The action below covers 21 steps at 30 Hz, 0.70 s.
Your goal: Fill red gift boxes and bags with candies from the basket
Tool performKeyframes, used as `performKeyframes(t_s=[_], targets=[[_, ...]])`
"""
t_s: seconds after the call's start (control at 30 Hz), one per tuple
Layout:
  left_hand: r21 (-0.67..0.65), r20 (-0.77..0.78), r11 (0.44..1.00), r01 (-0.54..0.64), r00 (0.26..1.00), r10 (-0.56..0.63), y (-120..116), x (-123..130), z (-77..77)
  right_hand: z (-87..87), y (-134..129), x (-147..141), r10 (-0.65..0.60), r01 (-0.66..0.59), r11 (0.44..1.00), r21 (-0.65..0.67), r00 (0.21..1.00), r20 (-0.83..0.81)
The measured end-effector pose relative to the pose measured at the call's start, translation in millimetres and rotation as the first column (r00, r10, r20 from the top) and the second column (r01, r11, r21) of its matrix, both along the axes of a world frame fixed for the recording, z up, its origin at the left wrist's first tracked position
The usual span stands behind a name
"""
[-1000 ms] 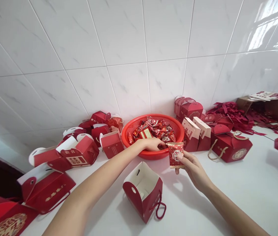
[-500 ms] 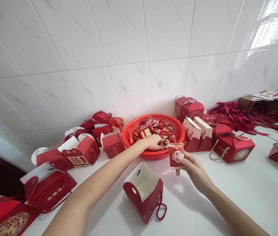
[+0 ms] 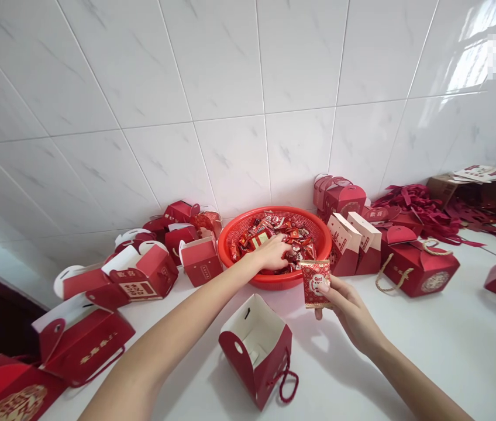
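The right hand (image 3: 351, 307) pinched a red-and-gold packet (image 3: 315, 282) just beside the red colander (image 3: 248, 279). The left hand (image 3: 273, 254), fingers bent, lay among wrapped candies (image 3: 307, 252) inside it, its grip impossible to tell. Nearer stood an open gift box (image 3: 274, 365).

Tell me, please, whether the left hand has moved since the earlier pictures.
Yes, slightly: against the red basket, the left hand has moved up in the view, away from the near side; whether lifted or slid back, I cannot tell.
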<state>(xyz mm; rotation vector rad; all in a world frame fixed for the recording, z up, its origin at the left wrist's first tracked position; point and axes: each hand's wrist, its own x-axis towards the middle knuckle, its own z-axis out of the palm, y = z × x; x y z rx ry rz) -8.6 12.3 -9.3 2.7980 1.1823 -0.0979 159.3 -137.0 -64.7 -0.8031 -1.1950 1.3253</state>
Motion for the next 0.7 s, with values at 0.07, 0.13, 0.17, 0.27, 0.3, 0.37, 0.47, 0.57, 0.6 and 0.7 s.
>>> performKeyframes(t_s=[0.07,0.13,0.17,0.27,0.3,0.37,0.47,0.57,0.6,0.7], targets=[[-0.052,-0.049,0.999,-0.003,0.999,0.000,-0.7,-0.3,0.2,-0.4,0.2,0.2,0.000,0.000,1.000,0.005,1.000,0.000],[-0.090,-0.096,0.996,-0.013,0.995,0.004,-1.9,-0.5,1.2,-0.4,0.1,0.3,0.004,-0.004,1.000,0.008,1.000,0.001],[-0.098,-0.115,0.995,-0.015,0.993,0.004,-2.4,-0.5,1.8,-0.5,0.0,0.4,0.006,-0.006,1.000,0.008,1.000,0.001],[-0.089,-0.150,0.996,-0.002,0.989,-0.011,-3.4,-0.2,2.8,-1.3,0.1,0.8,0.007,-0.007,1.000,0.010,1.000,0.003],[-0.084,-0.155,0.996,0.001,0.988,-0.014,-3.3,-0.2,2.6,-1.8,0.2,1.0,0.007,-0.007,1.000,0.010,1.000,0.005],[-0.078,-0.159,0.997,0.003,0.987,-0.016,-2.5,-0.2,1.3,-2.7,0.5,1.4,0.008,-0.009,1.000,0.014,1.000,0.011],[-0.072,-0.154,0.997,0.009,0.988,-0.020,-0.5,-0.8,-1.6,-3.1,0.8,1.5,0.013,-0.013,1.000,0.024,1.000,0.012],[-0.073,-0.147,0.997,0.021,0.989,-0.031,0.8,-1.6,-3.3,-2.2,0.6,1.2,0.013,-0.013,1.000,0.024,1.000,0.002],[-0.076,-0.147,0.997,0.022,0.989,-0.033,1.0,-1.7,-3.6,-1.8,0.5,1.2,0.013,-0.013,1.000,0.023,1.000,-0.001],[-0.079,-0.153,0.997,0.022,0.988,-0.034,1.3,-1.8,-4.1,-0.6,0.2,1.0,0.017,-0.017,1.000,0.025,1.000,-0.008]])
